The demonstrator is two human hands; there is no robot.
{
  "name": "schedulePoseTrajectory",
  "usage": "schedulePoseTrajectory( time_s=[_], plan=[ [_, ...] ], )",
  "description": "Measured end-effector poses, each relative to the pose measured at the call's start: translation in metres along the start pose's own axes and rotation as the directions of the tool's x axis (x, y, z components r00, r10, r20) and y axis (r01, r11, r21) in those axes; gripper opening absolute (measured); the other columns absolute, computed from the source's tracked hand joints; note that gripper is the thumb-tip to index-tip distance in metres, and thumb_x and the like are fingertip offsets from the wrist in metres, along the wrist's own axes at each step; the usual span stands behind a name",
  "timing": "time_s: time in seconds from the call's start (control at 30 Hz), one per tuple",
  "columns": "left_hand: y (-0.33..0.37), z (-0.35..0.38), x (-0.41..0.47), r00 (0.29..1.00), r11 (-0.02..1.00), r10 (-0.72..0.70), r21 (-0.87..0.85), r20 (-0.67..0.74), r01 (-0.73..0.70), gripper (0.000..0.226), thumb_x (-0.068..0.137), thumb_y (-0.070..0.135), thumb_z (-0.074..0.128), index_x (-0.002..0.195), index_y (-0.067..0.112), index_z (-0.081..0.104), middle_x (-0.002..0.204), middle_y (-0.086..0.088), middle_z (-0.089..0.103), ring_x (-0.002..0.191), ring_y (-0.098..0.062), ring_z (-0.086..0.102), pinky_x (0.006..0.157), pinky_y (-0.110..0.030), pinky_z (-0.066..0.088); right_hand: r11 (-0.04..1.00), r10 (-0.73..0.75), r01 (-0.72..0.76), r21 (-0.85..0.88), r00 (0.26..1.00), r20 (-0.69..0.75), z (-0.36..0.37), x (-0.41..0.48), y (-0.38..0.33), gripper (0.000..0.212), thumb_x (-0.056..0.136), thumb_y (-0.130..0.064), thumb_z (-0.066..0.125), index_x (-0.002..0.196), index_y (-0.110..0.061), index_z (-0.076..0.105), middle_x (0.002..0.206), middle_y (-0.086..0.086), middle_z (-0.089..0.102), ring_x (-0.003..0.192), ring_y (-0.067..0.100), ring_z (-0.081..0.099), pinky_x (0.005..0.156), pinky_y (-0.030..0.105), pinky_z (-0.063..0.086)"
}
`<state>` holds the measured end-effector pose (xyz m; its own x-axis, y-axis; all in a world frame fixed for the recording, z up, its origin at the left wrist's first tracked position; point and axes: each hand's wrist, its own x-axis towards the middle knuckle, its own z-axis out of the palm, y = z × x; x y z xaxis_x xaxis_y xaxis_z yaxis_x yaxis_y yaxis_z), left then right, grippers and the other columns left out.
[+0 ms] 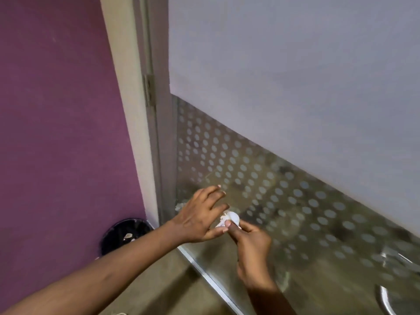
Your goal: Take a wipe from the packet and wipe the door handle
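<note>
A small crumpled white wipe [230, 218] is pinched between both hands in front of the glass door. My right hand [252, 248] grips its lower end with thumb and fingers. My left hand [200, 217] touches its left side with the thumb and forefinger, the other fingers spread. The curved metal door handle [386, 301] shows at the bottom right, well away from both hands. No wipe packet is in view.
The glass door [284, 98] has a frosted upper panel and a dotted band lower down. A purple wall [59, 123] and the door frame [145, 110] stand at left. A black bin [125, 235] with scraps sits on the floor beside the frame.
</note>
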<state>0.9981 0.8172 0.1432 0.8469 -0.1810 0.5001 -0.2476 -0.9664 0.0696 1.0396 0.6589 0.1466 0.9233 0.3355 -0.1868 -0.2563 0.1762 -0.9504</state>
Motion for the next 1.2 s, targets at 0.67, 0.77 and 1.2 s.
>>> schedulePoseTrajectory(
  time_s=[0.67, 0.77, 1.2],
  plan=[
    [-0.325, 0.028, -0.293, 0.611, 0.728, -0.673, 0.23, 0.417, 0.646, 0.005, 0.071, 0.027, 0.069, 0.074, 0.025, 0.066, 0.065, 0.008, 0.061, 0.066, -0.009, 0.06, 0.056, -0.024, 0.047, 0.744, 0.158, 0.175, -0.644, 0.891, 0.425, 0.356, 0.118, 0.279, 0.021, 0.079, -0.002, 0.069, 0.08, -0.022, 0.077, 0.079, 0.004, 0.076, 0.063, -0.005, 0.061, 0.066, 0.006, 0.049],
    [-0.339, 0.047, -0.311, 0.655, 0.796, -0.604, 0.307, 0.454, 0.521, 0.023, 0.086, 0.018, 0.054, 0.072, 0.02, 0.071, 0.067, 0.003, 0.067, 0.07, -0.025, 0.066, 0.059, -0.031, 0.053, 0.644, 0.165, 0.266, -0.717, 0.867, 0.47, 0.366, 0.123, 0.314, 0.017, 0.089, -0.007, 0.059, 0.091, -0.008, 0.076, 0.093, 0.008, 0.076, 0.077, -0.002, 0.063, 0.064, -0.004, 0.035],
    [-0.343, 0.094, -0.311, 0.521, 0.768, -0.635, 0.537, 0.57, 0.347, 0.054, 0.094, 0.037, 0.032, 0.14, 0.01, 0.038, 0.14, -0.011, 0.046, 0.139, -0.038, 0.022, 0.102, -0.052, 0.027, 0.336, 0.259, 0.468, -0.817, 0.788, 0.558, 0.328, 0.135, 0.346, 0.027, 0.094, -0.018, 0.045, 0.104, -0.008, 0.068, 0.104, 0.012, 0.072, 0.096, 0.026, 0.066, 0.082, 0.021, 0.044]
  ],
)
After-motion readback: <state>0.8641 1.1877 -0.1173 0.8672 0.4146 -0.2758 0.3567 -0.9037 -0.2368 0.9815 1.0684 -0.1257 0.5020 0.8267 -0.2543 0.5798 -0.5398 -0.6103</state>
